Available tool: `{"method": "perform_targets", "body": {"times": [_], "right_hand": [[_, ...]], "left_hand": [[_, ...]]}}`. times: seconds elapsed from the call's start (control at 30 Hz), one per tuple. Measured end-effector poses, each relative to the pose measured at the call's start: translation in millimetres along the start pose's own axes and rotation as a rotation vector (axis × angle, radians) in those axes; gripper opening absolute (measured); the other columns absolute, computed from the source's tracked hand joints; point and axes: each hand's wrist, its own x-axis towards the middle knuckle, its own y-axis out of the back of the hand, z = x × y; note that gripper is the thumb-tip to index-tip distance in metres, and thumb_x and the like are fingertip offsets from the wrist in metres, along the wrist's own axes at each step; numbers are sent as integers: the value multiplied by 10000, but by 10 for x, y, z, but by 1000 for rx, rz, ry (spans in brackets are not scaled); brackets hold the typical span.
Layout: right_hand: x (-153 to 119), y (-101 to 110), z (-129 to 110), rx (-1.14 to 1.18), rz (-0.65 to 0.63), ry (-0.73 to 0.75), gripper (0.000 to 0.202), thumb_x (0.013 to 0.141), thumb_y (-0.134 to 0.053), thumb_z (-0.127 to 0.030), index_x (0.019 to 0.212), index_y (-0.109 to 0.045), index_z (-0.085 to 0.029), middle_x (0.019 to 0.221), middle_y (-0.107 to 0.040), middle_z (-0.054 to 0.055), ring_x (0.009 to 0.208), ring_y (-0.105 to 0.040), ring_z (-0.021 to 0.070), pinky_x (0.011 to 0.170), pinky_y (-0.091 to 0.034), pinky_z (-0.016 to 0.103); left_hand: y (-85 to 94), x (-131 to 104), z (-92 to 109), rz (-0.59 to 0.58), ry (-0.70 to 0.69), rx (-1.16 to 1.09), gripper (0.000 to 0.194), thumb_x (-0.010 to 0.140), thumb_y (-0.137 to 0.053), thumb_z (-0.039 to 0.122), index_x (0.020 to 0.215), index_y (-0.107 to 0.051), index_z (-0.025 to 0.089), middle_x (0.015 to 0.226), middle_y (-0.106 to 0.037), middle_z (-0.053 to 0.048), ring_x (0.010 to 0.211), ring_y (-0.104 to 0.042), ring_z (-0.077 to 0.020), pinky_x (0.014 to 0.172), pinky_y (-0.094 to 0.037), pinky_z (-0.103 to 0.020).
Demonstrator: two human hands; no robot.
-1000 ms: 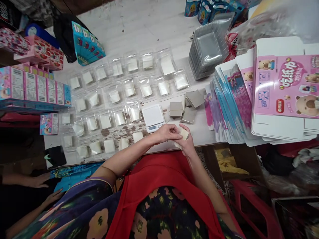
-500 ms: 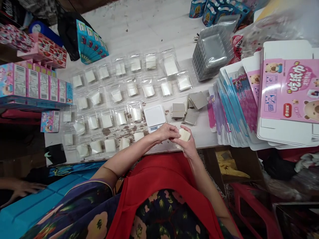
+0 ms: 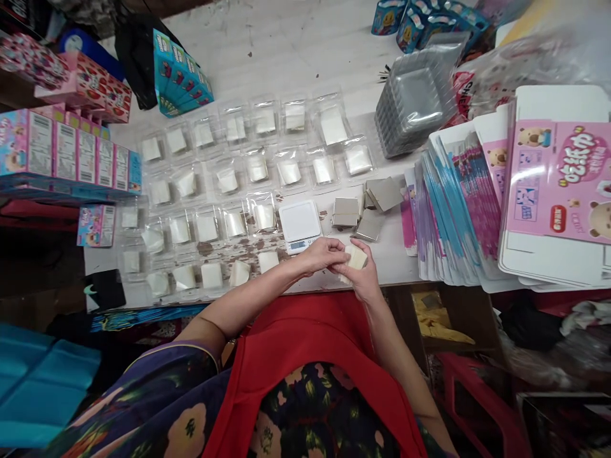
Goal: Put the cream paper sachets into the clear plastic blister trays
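My right hand [image 3: 366, 277] is wrapped round a stack of thin cream sheets [image 3: 356, 259] at the table's front edge. The fingertips of my left hand [image 3: 327, 256] are pressed together on the left edge of that same stack. Just behind my left hand lies a white digital scale [image 3: 300, 221] with nothing on its plate. Silvery-grey square packs [image 3: 345, 211] lie loosely piled to the right of the scale. Rows of clear plastic trays [image 3: 264, 216], each with a pale square piece in it, cover the table to the left.
Nested clear trays [image 3: 413, 95] stand at the back right. Flat pink cartons [image 3: 539, 178] are fanned at the right. Pink boxes [image 3: 67, 152] line the left side, and a blue carton stack [image 3: 180, 76] stands behind. The white table [image 3: 286, 38] carries several blue packs [image 3: 410, 25] at the far edge.
Both hands stay on the cream stack, almost unmoved. The view has shifted slightly. At the lower left, another person's hand has gone out of view, and the blue boxes there have moved.
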Motion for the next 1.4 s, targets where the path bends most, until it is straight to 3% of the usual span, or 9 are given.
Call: {"method": "perform_targets", "body": {"times": [0.27, 0.43, 0.67, 0.9, 1.03, 1.13, 1.23, 1.3, 1.4], "right_hand": [[-9, -38, 2, 32, 10, -33, 828, 425, -893, -206, 1161, -517, -257, 897, -650, -23, 752, -609, 152, 669, -532, 284], [-4, -58, 4, -27, 31, -11, 832, 422, -891, -232, 1161, -510, -246, 909, -647, -11, 764, -601, 159, 688, -521, 300], [-17, -75, -10, -285, 108, 133, 794, 447, -874, -276, 1166, -539, -240, 1031, -628, 30, 903, -583, 204, 789, -501, 340], [-27, -55, 60, 50, 16, 31, 685, 578, -795, -293, 1196, -502, -260, 956, -649, 7, 824, -612, 196, 718, -516, 326], [9, -80, 156, 34, -11, 2, 669, 564, -794, -243, 1176, -523, -262, 961, -642, 12, 816, -602, 191, 692, -513, 308], [42, -104, 253, 23, -23, -34, 645, 557, -784, -219, 1156, -549, -261, 940, -631, 4, 777, -588, 175, 662, -508, 293], [69, -79, 342, 83, 31, -99, 641, 561, -779, -208, 1161, -564, -274, 910, -604, -18, 669, -562, 127, 601, -495, 266], [82, -39, 380, 127, 66, -129, 634, 569, -778, -204, 1161, -568, -288, 908, -589, -30, 625, -550, 100, 574, -489, 249], [88, 10, 386, 157, 83, -140, 620, 574, -780, -199, 1152, -572, -285, 907, -584, -35, 616, -559, 89, 563, -490, 236]], "left_hand": [[76, 45, -70, -35, -20, 23, 212, 593, -695, 281, 622, -539, 140, 515, -480, 65, 482, -430, -52, 479, -322, -191], [61, 78, -101, 24, 6, 66, 174, 581, -664, 249, 611, -530, 142, 489, -445, 73, 462, -393, -49, 453, -281, -184], [71, 140, -143, 92, -26, 116, 262, 589, -602, 186, 846, -624, 136, 590, -538, 54, 528, -473, -74, 471, -332, -179], [284, 109, 13, 66, 76, 103, 188, 594, -603, 131, 782, -604, 122, 522, -505, 58, 459, -437, -64, 448, -315, -182], [360, 124, -53, 51, 131, 179, 244, 604, -647, 168, 844, -631, 126, 540, -524, 56, 476, -459, -82, 459, -337, -195], [499, 134, -105, 101, 96, 362, 233, 611, -651, 162, 841, -665, 129, 589, -557, 41, 542, -492, -94, 504, -361, -199], [788, 143, -95, 241, 73, 520, 212, 634, -639, 166, 840, -682, 135, 617, -571, 24, 566, -492, -100, 513, -347, -200], [1011, 182, -81, 328, 64, 494, 220, 655, -645, 195, 863, -675, 132, 634, -573, 15, 568, -488, -98, 513, -342, -200], [1264, 324, -100, 372, 48, 383, 245, 678, -643, 213, 907, -658, 129, 685, -595, 3, 609, -523, -111, 551, -383, -210]]}}
